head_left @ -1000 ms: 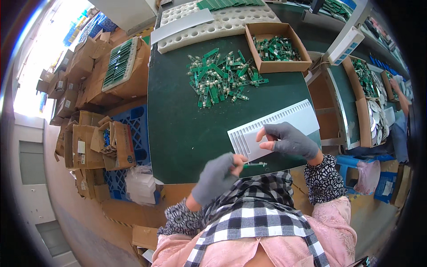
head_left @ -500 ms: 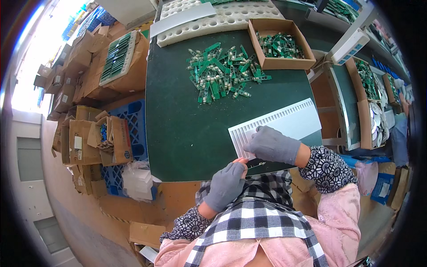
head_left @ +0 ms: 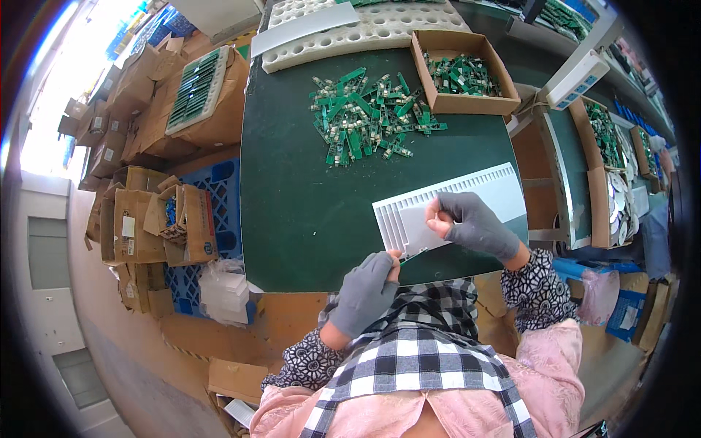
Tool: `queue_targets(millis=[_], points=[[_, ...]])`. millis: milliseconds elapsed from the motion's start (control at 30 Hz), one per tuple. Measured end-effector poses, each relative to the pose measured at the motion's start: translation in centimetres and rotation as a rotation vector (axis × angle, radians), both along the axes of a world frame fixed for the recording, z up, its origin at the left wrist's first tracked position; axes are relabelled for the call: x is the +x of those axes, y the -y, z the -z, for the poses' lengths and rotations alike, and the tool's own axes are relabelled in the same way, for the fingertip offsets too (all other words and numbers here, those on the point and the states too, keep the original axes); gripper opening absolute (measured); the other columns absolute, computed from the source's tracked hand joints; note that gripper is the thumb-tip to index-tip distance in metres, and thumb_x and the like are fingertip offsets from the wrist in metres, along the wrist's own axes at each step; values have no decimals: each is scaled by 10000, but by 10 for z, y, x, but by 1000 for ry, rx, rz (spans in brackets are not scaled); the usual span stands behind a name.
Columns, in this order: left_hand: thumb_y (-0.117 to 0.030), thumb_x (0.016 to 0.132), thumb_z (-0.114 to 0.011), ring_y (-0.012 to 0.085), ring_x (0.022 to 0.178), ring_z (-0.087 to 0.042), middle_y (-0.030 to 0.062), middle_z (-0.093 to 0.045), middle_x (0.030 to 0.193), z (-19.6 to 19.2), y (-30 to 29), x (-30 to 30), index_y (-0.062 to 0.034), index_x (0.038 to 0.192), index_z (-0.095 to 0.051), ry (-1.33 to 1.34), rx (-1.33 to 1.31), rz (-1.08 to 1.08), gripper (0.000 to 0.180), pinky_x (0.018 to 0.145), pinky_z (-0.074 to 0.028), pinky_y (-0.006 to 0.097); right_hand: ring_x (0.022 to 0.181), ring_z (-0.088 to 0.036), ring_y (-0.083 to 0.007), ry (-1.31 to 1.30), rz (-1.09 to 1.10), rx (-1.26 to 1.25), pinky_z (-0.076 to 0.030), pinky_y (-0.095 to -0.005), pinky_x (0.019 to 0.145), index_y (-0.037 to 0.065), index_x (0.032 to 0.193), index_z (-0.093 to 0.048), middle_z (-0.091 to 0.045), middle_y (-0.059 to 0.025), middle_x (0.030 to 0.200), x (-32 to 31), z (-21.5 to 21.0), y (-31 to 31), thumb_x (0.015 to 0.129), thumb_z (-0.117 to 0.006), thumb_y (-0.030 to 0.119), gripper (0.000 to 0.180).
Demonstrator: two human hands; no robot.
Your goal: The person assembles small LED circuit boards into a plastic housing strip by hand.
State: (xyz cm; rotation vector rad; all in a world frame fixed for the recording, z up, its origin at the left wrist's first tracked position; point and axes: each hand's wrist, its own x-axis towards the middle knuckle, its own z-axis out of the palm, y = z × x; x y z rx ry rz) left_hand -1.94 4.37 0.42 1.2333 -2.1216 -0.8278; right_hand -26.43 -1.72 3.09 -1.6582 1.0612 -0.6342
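Note:
A white slotted panel (head_left: 482, 201) lies at a slant on the dark green tabletop, near its front right. My left hand (head_left: 364, 293), in a grey fingerless glove, is closed at the panel's near left corner. Between its thumb and fingertips is one end of a narrow green circuit board (head_left: 415, 255), seen almost edge-on. Above the panel's middle hovers my right hand (head_left: 471, 225), gloved alike, its fingers curled in toward the thumb; whatever they hold is hidden. Farther back on the table spreads a loose pile of small green circuit boards (head_left: 358, 120).
An open cardboard box (head_left: 467, 104) of more boards stands at the back right. Behind the pile lies a white foam tray (head_left: 380, 33) with round holes, a white strip (head_left: 307, 28) across it. Cartons (head_left: 139, 233) and a blue pallet (head_left: 228, 197) are left of the table.
My right hand has lifted off the panel's left end and moved right, turning its fingertips into view. My left hand has shifted slightly left, and the narrow board now sits closer to the panel's edge.

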Motion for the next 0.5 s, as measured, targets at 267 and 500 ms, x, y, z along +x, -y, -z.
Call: queue_targets(millis=[267, 500], points=[[-69, 896, -617, 259, 917, -706, 100, -712, 1106, 4, 1, -5, -45, 948, -594, 118, -137, 87, 62, 668, -571, 347, 694, -638, -328, -570, -315, -491, -504, -411, 682, 75, 896, -623, -619, -121, 710, 24, 27, 0, 804, -683, 145, 130], [-75, 897, -621, 285, 888, -702, 106, -710, 1105, 0, -2, -6, -44, 941, -596, 123, -104, 66, 59, 662, -569, 342, 718, -644, -365, -761, -587, -443, -505, -415, 649, 47, 845, -607, -657, -133, 752, 37, 18, 11, 798, -657, 124, 103]])
